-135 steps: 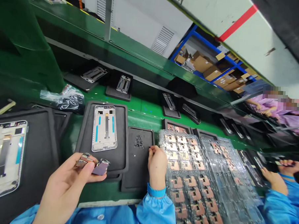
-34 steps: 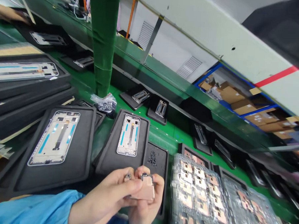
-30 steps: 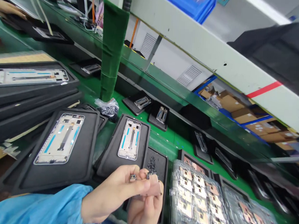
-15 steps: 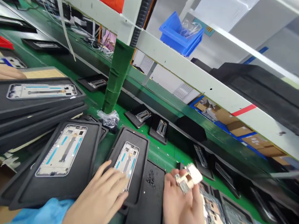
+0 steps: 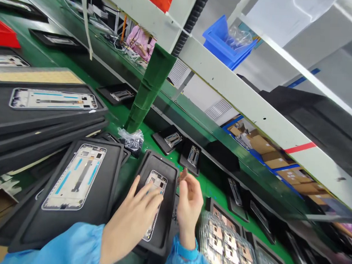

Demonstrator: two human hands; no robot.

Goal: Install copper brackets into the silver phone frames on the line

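Note:
My left hand point(image 5: 137, 216) lies over a phone frame point(image 5: 155, 216) in a black tray point(image 5: 171, 174), fingers stretched out on its upper part; what is under the fingertips is hidden. To the right of that tray, my right hand point(image 5: 189, 200) is closed, pinching a small phone circuit board point(image 5: 183, 175), seen edge-on and mostly covered by the fingers. Left of my hands, a bigger-looking phone frame point(image 5: 79, 182) with blue strips lies in another black tray point(image 5: 103, 199). Small dark parts beside the right hand are mostly hidden.
Stacked trays point(image 5: 48, 122) rise at left, a phone frame point(image 5: 53, 100) on top. Clear plastic trays of circuit boards point(image 5: 229, 243) sit at lower right. A plastic bag point(image 5: 132, 140) stands by the green-wrapped post point(image 5: 151, 88). More trays point(image 5: 189, 158) line the green bench.
My right hand has turned from palm-up and moved left with the circuit board to the tray's edge. My left fingers have shifted up the phone frame. Another person's hand has left the far left.

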